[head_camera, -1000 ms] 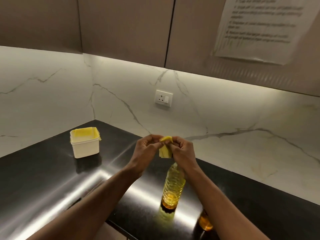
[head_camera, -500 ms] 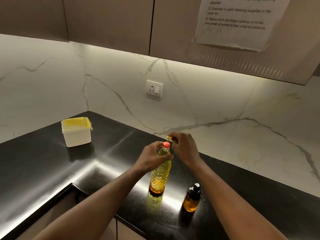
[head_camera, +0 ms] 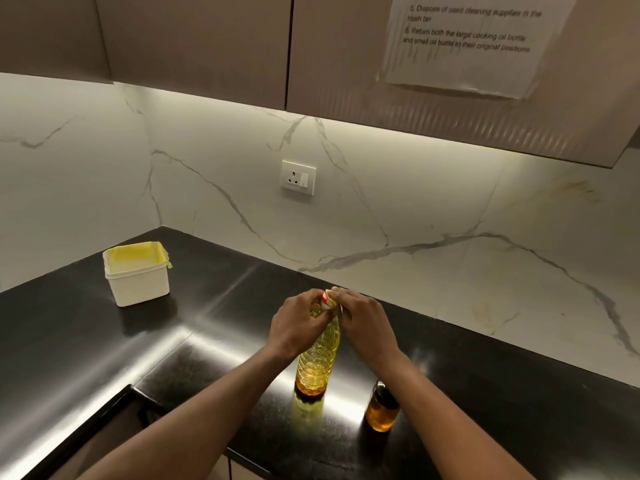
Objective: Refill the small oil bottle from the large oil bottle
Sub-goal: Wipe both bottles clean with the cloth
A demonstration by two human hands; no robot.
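The large oil bottle (head_camera: 318,358), clear plastic with yellow oil and a red cap, stands upright on the black counter (head_camera: 214,341). My left hand (head_camera: 299,322) grips its neck just under the cap. My right hand (head_camera: 363,323) pinches a small folded yellow cloth (head_camera: 330,301) against the cap and neck. The small oil bottle (head_camera: 381,408), amber with a dark cap, stands to the right of the large one, partly under my right forearm.
A white tub (head_camera: 136,277) with yellow cloth inside sits at the counter's back left. A wall socket (head_camera: 298,177) is on the marble backsplash. A paper sheet (head_camera: 467,43) hangs on the cabinet door. The counter's front edge and a recess lie at lower left.
The folded yellow cloth came down from above the bottle to its cap. My left hand took hold of the bottle's neck. The camera tilted down, bringing the small bottle into full view.
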